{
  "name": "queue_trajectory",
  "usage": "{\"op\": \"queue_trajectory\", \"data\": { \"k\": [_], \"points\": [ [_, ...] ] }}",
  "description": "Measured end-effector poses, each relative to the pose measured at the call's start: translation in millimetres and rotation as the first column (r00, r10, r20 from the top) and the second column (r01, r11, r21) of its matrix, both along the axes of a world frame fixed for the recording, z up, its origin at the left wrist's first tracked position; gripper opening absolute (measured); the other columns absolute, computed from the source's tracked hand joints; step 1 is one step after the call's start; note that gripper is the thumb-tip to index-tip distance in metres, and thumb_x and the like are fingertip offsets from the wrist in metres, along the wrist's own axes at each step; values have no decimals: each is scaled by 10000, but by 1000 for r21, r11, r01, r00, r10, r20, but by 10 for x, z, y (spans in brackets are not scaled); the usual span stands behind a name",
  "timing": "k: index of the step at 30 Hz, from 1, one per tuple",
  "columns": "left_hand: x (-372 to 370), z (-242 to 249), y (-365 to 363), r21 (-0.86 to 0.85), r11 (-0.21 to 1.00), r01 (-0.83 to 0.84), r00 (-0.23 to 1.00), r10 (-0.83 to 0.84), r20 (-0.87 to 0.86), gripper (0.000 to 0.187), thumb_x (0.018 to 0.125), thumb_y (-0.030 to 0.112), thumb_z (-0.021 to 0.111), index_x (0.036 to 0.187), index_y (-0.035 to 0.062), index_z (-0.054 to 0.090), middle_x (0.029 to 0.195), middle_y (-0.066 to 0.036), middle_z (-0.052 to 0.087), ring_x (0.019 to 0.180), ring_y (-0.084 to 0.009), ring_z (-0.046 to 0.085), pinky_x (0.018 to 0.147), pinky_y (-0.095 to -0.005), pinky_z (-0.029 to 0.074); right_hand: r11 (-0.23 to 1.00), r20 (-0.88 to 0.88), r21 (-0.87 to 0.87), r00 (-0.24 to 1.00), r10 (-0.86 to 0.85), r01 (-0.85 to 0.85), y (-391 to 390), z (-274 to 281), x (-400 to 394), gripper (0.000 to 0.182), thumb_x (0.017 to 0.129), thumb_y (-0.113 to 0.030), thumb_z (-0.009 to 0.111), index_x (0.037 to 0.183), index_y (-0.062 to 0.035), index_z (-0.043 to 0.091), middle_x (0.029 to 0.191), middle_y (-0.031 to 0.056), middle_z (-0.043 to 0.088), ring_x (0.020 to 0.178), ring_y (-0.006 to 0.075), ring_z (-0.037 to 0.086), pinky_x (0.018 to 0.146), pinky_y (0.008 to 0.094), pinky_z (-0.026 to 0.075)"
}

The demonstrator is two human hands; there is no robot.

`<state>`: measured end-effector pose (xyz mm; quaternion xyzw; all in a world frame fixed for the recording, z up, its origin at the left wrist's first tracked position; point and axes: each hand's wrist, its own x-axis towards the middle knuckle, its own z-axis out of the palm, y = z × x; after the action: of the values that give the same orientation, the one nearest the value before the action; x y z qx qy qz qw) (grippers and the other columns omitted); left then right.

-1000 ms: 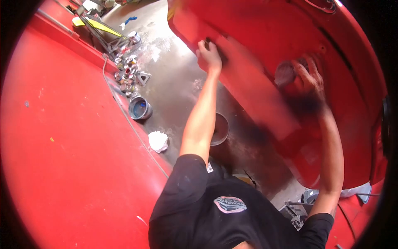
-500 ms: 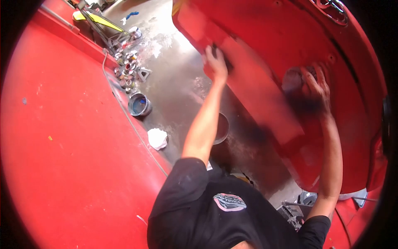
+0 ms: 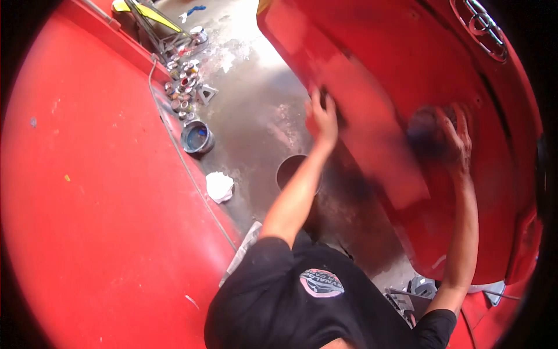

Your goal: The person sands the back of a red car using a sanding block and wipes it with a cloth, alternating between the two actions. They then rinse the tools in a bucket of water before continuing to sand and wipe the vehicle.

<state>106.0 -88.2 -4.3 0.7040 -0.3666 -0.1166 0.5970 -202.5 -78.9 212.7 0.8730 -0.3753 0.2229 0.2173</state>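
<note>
A large glossy red car panel [image 3: 372, 70] with lighter, dull patches fills the upper right of the head view. My left hand [image 3: 324, 119] is at the panel's lower-left edge, its fingers bent around a small dark thing that is too blurred to name. On the right, my right hand [image 3: 459, 136] rests against the panel, fingers curled over something dark and blurred. A dark smudge, possibly a reflection or shadow, shows on the paint beside it. A chrome emblem [image 3: 481, 26] is above the right hand.
Another red surface [image 3: 104, 192] spans the left side, with a cable [image 3: 180, 160] along its edge. On the grey floor [image 3: 261, 110] are a bucket [image 3: 197, 138], a white crumpled thing [image 3: 220, 187], several cans [image 3: 185, 87] and a round rim [image 3: 285, 168] beneath my left forearm.
The camera view has shifted slightly, bringing more of the emblem into sight. My left hand has moved down along the panel edge. My right hand remains at nearly the same part of the panel.
</note>
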Motion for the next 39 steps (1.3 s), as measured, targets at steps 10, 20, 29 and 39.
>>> {"op": "queue_trajectory", "data": {
  "k": [10, 20, 29, 39],
  "points": [
    [606, 349, -664, 64, 994, 84, 988, -75, -131, 464, 1070, 391, 609, 1455, 133, 628, 1354, -280, 670, 1253, -490, 649, 1019, -575, 526, 1000, 8, 11, 1000, 12, -12, -38, -25, -30, 583, 773, -43, 723, 1353, -104, 743, 1440, 219, 585, 1377, 455, 535, 1209, 611, 421],
    [688, 72, -1284, 4, 1000, 7, 998, -7, -66, 409, 1050, 372, 629, 1395, 151, 630, 1263, -270, 669, 1123, -511, 680, 906, -580, 562, 1000, -83, 14, 996, 21, -20, 33, 124, 74, 574, 794, -23, 699, 1364, -88, 734, 1411, 220, 591, 1358, 462, 543, 1150, 596, 462],
    [165, 130, -363, -16, 1000, 22, 1000, -23, -10, 482, 1031, 359, 677, 1463, 148, 639, 1295, -219, 687, 1218, -455, 676, 999, -539, 557, 998, -152, -64, 988, -5, -5, 1, 138, 17, 578, 799, -25, 696, 1370, -101, 736, 1412, 222, 587, 1353, 466, 550, 1160, 610, 453],
    [-344, 143, 353, -1, 991, 136, 990, -135, -45, 518, 1046, 326, 689, 1505, 96, 618, 1413, -254, 646, 1358, -452, 626, 1100, -529, 533, 1000, -87, -7, 996, -11, 11, -7, 86, 21, 571, 822, -51, 698, 1388, -111, 721, 1421, 220, 580, 1383, 469, 524, 1204, 645, 396]
  ]
}}
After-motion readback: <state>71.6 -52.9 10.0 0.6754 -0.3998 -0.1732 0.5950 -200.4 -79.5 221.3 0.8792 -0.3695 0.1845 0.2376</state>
